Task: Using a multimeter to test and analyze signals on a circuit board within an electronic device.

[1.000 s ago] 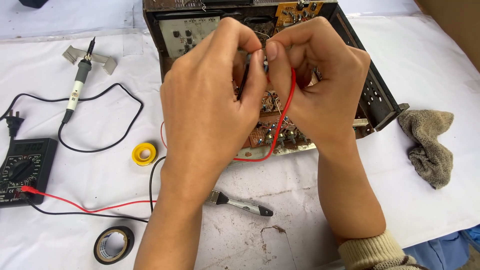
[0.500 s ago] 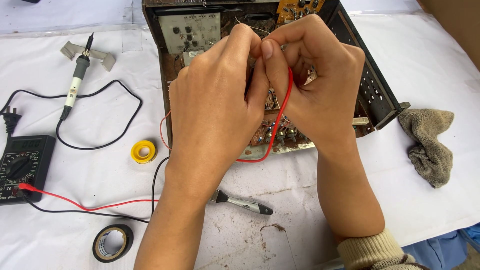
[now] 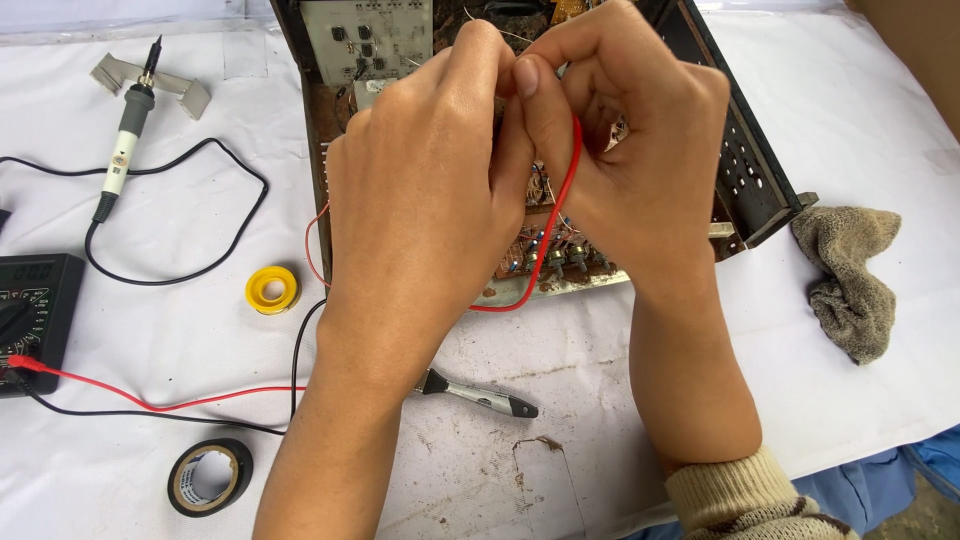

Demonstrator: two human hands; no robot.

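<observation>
Left hand [image 3: 420, 200] and right hand [image 3: 630, 150] both pinching closed on a red wire [image 3: 560, 210], meeting above the open circuit box [image 3: 745, 165] far on the counter [image 3: 150, 420]; yellow spool [image 3: 272, 289] lying left, tape roll [image 3: 209, 476] near

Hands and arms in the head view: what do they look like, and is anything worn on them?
Both hands are bare: no gloves, rings or watch show. The left hand leads into a forearm bare down to the picture's lower edge, with no sleeve in sight. The right hand has a cream ribbed knit cuff pushed up the forearm, with a brownish pattern just below it.
</observation>
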